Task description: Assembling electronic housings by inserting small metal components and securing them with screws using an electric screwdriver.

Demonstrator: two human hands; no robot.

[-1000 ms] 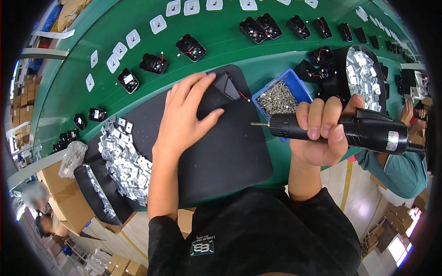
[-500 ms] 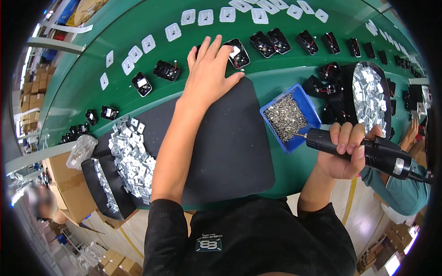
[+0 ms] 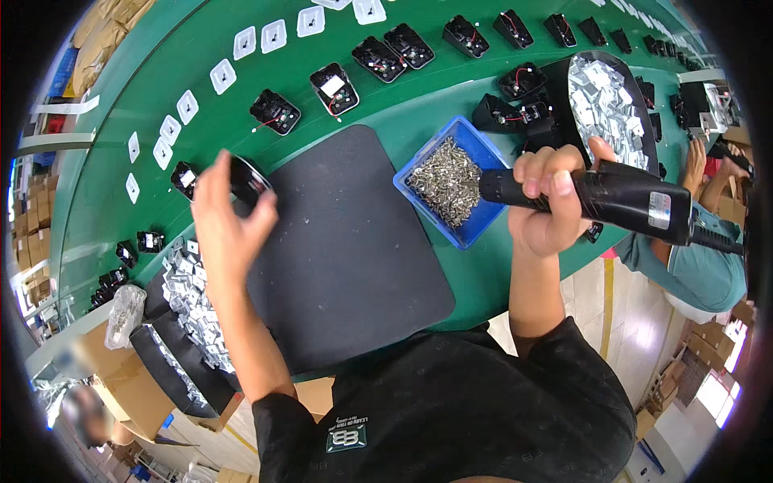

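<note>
My left hand (image 3: 223,219), a little smeared by motion, curls its thumb and fingers round a black plastic housing (image 3: 250,182) at the left top corner of the dark mat. That housing is tilted and partly covered by the fingers. My right hand (image 3: 550,193) grips a black corded electric screwdriver (image 3: 632,201), held nearly level and pointing left. Its nose reaches over the blue tray (image 3: 409,196) of small metal screws (image 3: 444,179); the bit cannot be made out against them.
Black housings with red wires (image 3: 276,111) line the green bench, with white covers (image 3: 274,37) behind. Metal plates lie heaped at left (image 3: 193,310) and in a black bin (image 3: 608,105) at right. The dark mat (image 3: 354,249) lies before me. A person in teal (image 3: 696,270) works at right.
My left hand has moved left to another housing and shifted it toward the mat. The screwdriver has advanced farther over the screw tray. The whole view has shifted too.
</note>
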